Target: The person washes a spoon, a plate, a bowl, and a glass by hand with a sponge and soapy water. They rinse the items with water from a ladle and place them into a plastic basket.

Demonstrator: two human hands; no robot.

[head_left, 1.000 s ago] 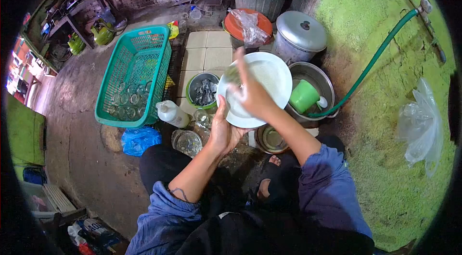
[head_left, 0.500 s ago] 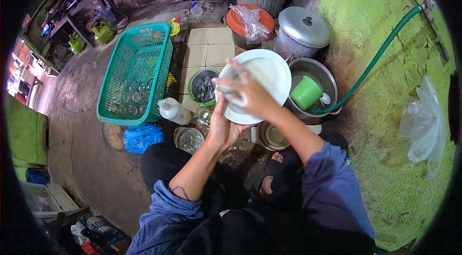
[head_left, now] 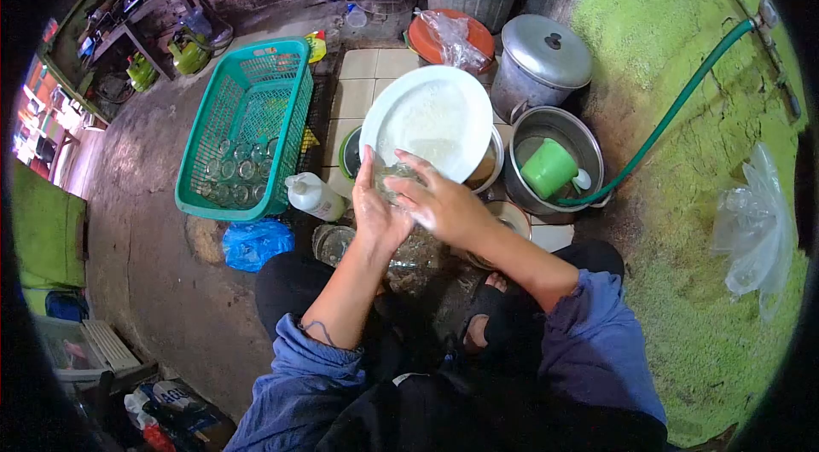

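A white plate (head_left: 431, 107), filmed with suds, is tilted up in front of me. My left hand (head_left: 380, 215) grips its near rim from below, palm turned up. Over that same rim, my right hand (head_left: 445, 206) has its fingers curled on a greyish-green scrubber (head_left: 396, 179), mostly covered by the fingers. Both hands are wet, with foam on the right one. Below and left of the plate stand a white bottle (head_left: 316, 196) and a glass dish (head_left: 333, 243), partly hidden by my left forearm.
A teal basket (head_left: 194, 153) with several glasses stands at left, beside a blue plastic bag (head_left: 258, 244). On the right, a metal pot (head_left: 589, 141) holds a green dipper (head_left: 548, 166), and a green hose (head_left: 682, 107) runs into it. A lidded pot (head_left: 529, 85) stands behind.
The plate has tilted up and shifted slightly left and away from me. My right hand has slid from the plate's middle down to its near rim, beside my left hand.
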